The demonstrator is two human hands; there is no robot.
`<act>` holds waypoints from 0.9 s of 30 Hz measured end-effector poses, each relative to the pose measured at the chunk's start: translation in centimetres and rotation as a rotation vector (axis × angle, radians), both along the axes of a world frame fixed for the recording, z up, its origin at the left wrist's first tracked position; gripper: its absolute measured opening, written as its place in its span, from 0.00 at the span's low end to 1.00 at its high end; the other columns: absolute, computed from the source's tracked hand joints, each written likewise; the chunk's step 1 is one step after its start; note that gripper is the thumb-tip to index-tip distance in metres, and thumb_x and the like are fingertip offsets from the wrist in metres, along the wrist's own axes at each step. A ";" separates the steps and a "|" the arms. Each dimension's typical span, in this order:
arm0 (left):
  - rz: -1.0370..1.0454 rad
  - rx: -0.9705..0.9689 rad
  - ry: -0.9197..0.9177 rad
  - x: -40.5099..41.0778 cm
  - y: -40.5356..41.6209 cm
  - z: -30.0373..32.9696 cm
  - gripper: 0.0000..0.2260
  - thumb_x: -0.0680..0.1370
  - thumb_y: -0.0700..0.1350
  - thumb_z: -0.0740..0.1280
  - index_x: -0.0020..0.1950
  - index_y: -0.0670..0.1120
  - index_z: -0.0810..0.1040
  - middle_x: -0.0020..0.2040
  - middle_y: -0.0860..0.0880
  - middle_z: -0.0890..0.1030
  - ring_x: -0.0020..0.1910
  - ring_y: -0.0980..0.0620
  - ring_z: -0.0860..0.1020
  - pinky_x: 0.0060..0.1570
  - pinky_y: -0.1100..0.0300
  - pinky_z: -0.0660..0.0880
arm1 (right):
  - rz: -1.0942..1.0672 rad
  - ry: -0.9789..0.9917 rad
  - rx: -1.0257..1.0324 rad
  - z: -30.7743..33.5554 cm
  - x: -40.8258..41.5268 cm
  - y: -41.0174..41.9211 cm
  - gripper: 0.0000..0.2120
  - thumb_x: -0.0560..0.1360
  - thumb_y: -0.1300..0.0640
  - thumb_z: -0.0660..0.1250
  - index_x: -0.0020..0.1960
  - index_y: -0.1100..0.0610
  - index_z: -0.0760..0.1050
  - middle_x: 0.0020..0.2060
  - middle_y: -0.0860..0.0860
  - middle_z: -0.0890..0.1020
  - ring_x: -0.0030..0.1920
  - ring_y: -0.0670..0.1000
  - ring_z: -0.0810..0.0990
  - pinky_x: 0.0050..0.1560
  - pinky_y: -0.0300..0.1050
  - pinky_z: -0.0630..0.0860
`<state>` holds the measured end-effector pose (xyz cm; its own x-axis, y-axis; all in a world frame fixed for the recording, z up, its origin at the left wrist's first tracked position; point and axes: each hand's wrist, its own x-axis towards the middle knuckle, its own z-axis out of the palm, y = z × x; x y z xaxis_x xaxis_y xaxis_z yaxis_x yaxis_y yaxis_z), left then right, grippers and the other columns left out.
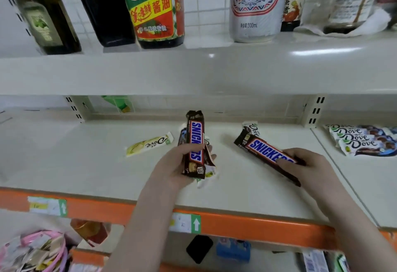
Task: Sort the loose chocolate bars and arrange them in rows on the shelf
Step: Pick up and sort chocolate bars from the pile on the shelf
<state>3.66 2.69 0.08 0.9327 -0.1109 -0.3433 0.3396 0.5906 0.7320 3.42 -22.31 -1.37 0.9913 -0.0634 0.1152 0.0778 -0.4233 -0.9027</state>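
Observation:
My left hand (171,168) grips a small stack of bars over the white shelf (86,164); a brown Snickers bar (195,140) lies on top, standing upright, with other wrappers partly hidden under it. My right hand (305,166) holds a second Snickers bar (265,150) by its near end, slanted towards the back left. A pale green Dove bar (149,144) lies loose on the shelf to the left. Another white Dove bar (251,127) peeks out behind the right Snickers.
A row of overlapping Dove bars (361,140) lies on the shelf section at right. Sauce bottles (154,9) and a can (253,5) stand on the shelf above. An orange rail (236,222) edges the shelf front. A pink basket (34,250) of packets sits below left.

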 end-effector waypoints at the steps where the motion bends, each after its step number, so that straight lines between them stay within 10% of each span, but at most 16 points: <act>1: -0.013 -0.056 -0.016 -0.3 -0.4 -0.3 0.24 0.63 0.32 0.66 0.59 0.39 0.74 0.45 0.40 0.84 0.43 0.43 0.84 0.36 0.50 0.80 | -0.004 0.003 0.052 0.2 -0.7 0.0 0.06 0.72 0.63 0.66 0.43 0.53 0.80 0.30 0.52 0.81 0.28 0.46 0.76 0.28 0.37 0.69; 13: -0.140 -0.185 0.043 -3.2 -6.6 -1.2 0.11 0.61 0.40 0.75 0.41 0.42 0.80 0.32 0.46 0.78 0.31 0.47 0.79 0.42 0.46 0.78 | -0.083 0.053 0.319 1.1 -6.3 -4.6 0.09 0.76 0.58 0.61 0.45 0.60 0.79 0.33 0.60 0.83 0.27 0.45 0.78 0.24 0.34 0.73; 20: -0.125 -0.008 0.077 -4.7 -17.2 0.2 0.14 0.64 0.39 0.73 0.48 0.41 0.76 0.38 0.41 0.84 0.35 0.45 0.84 0.39 0.48 0.78 | -0.013 -0.024 0.352 2.1 -7.1 -14.4 0.09 0.75 0.56 0.63 0.43 0.56 0.81 0.39 0.57 0.84 0.39 0.56 0.80 0.35 0.44 0.76; 27: -0.145 -0.008 0.116 -6.2 -35.1 -0.2 0.23 0.60 0.54 0.74 0.47 0.42 0.75 0.39 0.39 0.84 0.35 0.45 0.84 0.32 0.51 0.81 | 0.111 -0.169 0.226 2.0 -9.5 -30.6 0.07 0.70 0.63 0.68 0.41 0.53 0.83 0.38 0.46 0.85 0.37 0.40 0.79 0.37 0.27 0.73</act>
<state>-2.52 -32.46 -0.16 0.8610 -0.2441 -0.4462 0.5033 0.5352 0.6784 -6.09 -52.90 0.62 0.9615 0.0015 0.2749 0.2700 -0.1934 -0.9432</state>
